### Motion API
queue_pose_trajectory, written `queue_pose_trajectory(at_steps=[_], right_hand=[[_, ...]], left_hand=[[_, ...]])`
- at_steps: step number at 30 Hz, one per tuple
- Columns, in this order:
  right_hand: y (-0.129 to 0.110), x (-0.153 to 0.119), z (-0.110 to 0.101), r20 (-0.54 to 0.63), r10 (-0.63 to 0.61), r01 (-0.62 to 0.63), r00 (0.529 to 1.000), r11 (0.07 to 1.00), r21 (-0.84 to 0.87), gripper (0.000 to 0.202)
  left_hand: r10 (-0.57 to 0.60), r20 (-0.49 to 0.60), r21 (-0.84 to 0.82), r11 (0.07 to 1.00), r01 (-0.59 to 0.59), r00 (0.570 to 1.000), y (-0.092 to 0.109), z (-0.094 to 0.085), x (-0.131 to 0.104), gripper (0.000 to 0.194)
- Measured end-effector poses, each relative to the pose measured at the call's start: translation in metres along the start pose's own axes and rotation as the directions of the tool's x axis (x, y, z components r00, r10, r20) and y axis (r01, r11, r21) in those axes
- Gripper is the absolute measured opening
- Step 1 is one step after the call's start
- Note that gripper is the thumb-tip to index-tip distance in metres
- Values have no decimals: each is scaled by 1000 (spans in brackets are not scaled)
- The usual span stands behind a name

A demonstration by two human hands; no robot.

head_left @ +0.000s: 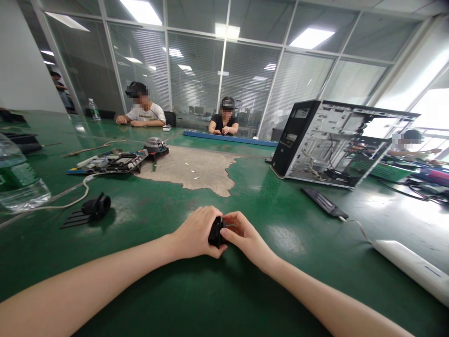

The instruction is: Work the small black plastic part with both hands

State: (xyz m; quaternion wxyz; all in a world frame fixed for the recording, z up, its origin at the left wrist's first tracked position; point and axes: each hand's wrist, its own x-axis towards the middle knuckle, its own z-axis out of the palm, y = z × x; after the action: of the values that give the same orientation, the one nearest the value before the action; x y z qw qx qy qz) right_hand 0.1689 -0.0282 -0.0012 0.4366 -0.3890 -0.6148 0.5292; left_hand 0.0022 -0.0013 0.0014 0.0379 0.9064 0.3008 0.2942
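Note:
A small black plastic part [215, 232] is held between my two hands, just above the green tabletop near the middle of the view. My left hand [198, 234] wraps round it from the left, with the thumb below and the fingers over the far side. From the right, my right hand [243, 234] pinches its near end between thumb and fingertips. Much of the part is covered by my fingers, so its exact kind does not show. To the left lies another black plastic piece [94, 206] with a round end and long flat prongs.
An opened computer case [298, 140] stands at right. Near it are a black flat device [323, 203] and a white power strip [414, 267]. A circuit board [115, 161], a fan-like cooler [156, 146] and a water bottle [21, 178] are at left. Several people sit around the table.

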Motion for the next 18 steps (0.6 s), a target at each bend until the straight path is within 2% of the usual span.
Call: queue_pose_trajectory(at_steps=[8, 11, 18], right_hand=[[-9, -7, 1, 74, 1, -3, 997, 1000, 27, 29], [-9, -7, 2, 61, -10, 7, 998, 999, 54, 28], [-2, -2, 1, 10, -25, 25, 1000, 1000, -19, 26]], left_hand=[[-5, 4, 16, 1000, 5, 1000, 0, 2, -1, 47], [-7, -7, 12, 1000, 7, 1000, 0, 2, -1, 46], [-5, 2, 4, 1000, 5, 1000, -1, 1, -1, 49]])
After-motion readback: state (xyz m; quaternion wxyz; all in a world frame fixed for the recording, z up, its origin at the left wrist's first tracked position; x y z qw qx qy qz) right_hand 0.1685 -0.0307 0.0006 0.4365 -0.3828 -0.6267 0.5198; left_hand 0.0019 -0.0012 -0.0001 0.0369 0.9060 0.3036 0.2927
